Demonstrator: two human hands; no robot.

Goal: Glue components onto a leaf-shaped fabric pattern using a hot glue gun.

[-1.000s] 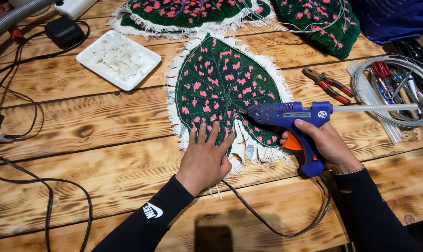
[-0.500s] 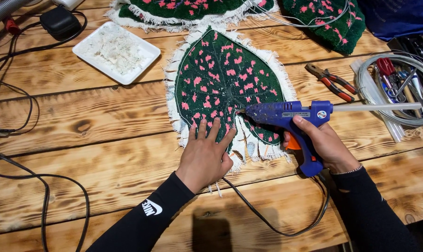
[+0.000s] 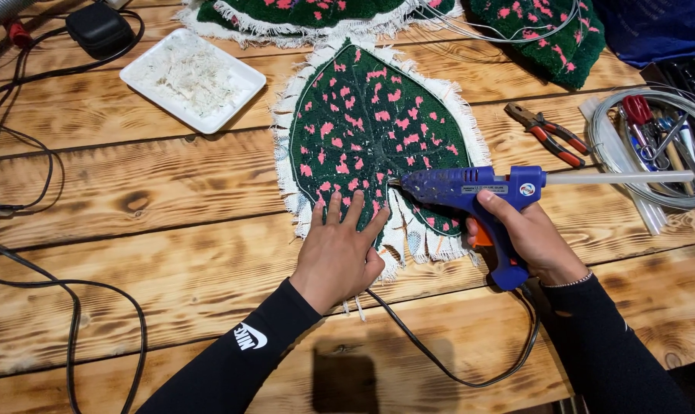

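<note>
A leaf-shaped tufted rug piece (image 3: 370,138), green with pink spots, is laid flat mid-desk (image 3: 171,184). The left hand (image 3: 340,249) is pressed on its lower edge, fingers spread. A blue glue gun (image 3: 478,195) is gripped by the right hand (image 3: 527,238), nozzle touching the rug's centre. Pliers (image 3: 547,134) and a white tray (image 3: 193,77) are seen nearby.

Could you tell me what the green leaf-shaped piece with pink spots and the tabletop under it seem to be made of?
The green leaf-shaped piece with pink spots looks like tufted yarn on white woven cloth: fuzzy pile, frayed fringe at the edge. The tabletop looks like scorched or stained wooden planks: dark grain, knots and seams show.
</note>
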